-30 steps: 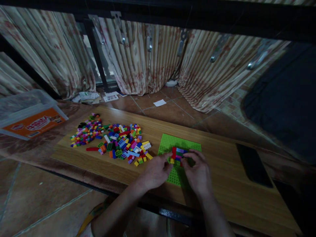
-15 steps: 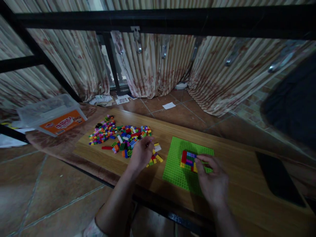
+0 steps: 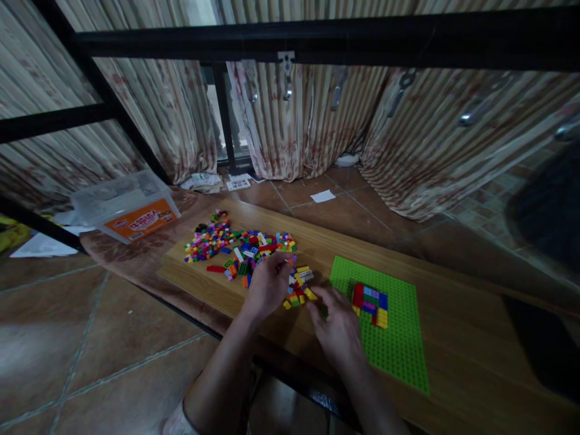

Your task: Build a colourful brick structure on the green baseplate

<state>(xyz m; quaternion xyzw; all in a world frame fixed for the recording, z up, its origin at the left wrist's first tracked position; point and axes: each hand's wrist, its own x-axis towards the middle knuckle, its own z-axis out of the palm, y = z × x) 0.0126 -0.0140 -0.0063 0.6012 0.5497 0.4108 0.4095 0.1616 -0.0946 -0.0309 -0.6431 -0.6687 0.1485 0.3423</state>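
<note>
A green baseplate (image 3: 394, 344) lies on the wooden table (image 3: 453, 374), with a small block of red, green, blue, purple and yellow bricks (image 3: 370, 303) built on it. Left of it spreads a pile of loose coloured bricks (image 3: 240, 248). My left hand (image 3: 268, 285) rests on the pile's right end, fingers curled over the bricks; what it holds is hidden. My right hand (image 3: 338, 323) lies between the pile and the baseplate, fingers reaching toward the yellow bricks (image 3: 302, 296), nothing visible in it.
A clear plastic box with an orange label (image 3: 124, 205) stands at the table's left end. A dark flat object (image 3: 544, 350) lies at the right. Black metal bars (image 3: 317, 42) cross above. Curtains, papers and tiled floor lie behind.
My right hand has left the built block on the baseplate and moved left to the loose bricks. My left hand stays on the pile. The view has shifted left.
</note>
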